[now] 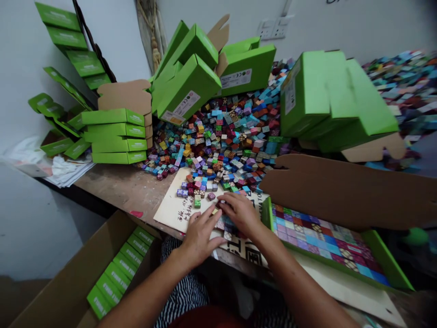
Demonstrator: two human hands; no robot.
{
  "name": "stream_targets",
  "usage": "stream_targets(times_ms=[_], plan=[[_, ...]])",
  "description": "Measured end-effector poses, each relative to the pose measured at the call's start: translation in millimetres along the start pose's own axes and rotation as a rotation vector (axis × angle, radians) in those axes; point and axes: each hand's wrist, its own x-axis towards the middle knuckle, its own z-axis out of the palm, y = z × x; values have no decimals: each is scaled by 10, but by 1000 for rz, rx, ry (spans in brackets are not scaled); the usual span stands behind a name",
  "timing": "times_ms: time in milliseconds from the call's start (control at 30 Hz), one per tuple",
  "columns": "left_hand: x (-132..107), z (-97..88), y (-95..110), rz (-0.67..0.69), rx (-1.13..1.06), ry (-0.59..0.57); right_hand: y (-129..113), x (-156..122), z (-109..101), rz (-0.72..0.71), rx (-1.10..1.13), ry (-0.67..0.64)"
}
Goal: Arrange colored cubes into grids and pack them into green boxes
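Observation:
My left hand [198, 234] lies on a pale printed board [174, 207] at the table's near edge, fingers stretched toward a small cluster of coloured cubes [225, 225]. My right hand [241, 212] rests palm down just beside it, fingers curled over the same cubes; what lies under them is hidden. A big heap of small colourful patterned cubes [225, 132] spreads across the table behind both hands. To the right, an open green box [389, 264] holds cubes laid in neat rows.
Closed green boxes are stacked at the left [118, 136] and piled behind the heap [191, 77]. More green boxes [327, 98] stand at the right, above a brown cardboard flap [348, 191]. A cardboard carton [68, 278] on the floor holds packed green boxes [118, 273].

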Motion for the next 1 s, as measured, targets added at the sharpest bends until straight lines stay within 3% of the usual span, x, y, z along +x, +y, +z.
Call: stream_targets(times_ms=[100,167,267,333,433,533,800,1000], plan=[[-37,-11,24,36,-12,25,21,103,57,-34,-91,-72],[-52,-76,4,54,-33,114,47,106,56,-78,-77,-71],[-6,-227,-126,-23,-46,333,65,1,-8,-125,-3,30],[78,-317,-265,-93,-49,407,54,-141,-58,-111,54,149],[225,-371,-456,-137,-53,342,29,-407,-61,-12,83,278],[310,-323,-507,-129,-33,254,24,-613,44,48,87,269],[149,-102,-154,-38,-24,169,39,-679,215,62,143,219],[88,-99,-176,-40,-8,182,67,-675,253,21,51,207]])
